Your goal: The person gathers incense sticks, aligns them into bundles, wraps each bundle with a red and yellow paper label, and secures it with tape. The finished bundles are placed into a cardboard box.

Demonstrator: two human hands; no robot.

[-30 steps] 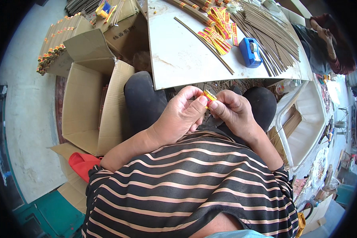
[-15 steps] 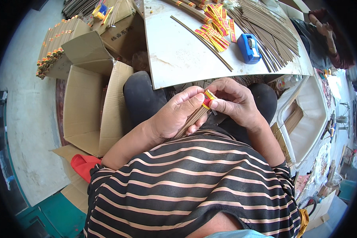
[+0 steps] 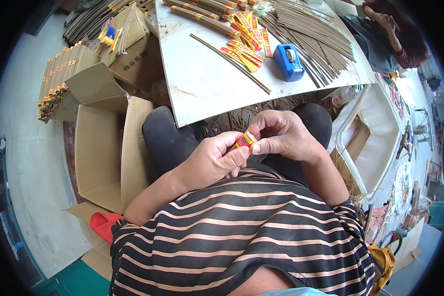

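Over my lap I hold a bundle of incense sticks, its pale end tilted up toward the table. A red and yellow paper label [image 3: 243, 142] wraps round that end. My left hand [image 3: 213, 160] is closed round the bundle, thumb on the label's lower side, and hides most of the sticks. With thumb and fingers my right hand [image 3: 283, 139] pinches the labelled end. On the table beyond lie loose red and yellow labels [image 3: 241, 49], a blue tape dispenser [image 3: 288, 64] and a fan of loose incense sticks [image 3: 313, 37].
Finished bundles [image 3: 202, 18] lie at the back of the white table [image 3: 195, 91]; more are stacked [image 3: 59, 86] at far left. An open cardboard box [image 3: 101, 153] stands left of my legs. A white-framed bin [image 3: 380, 143] is on the right. Another person's arm [image 3: 390, 32] shows at upper right.
My view has shifted, so the table sits further left and lower. Both hands have tilted the bundle so its end faces up more, and the sticks' length is now hidden.
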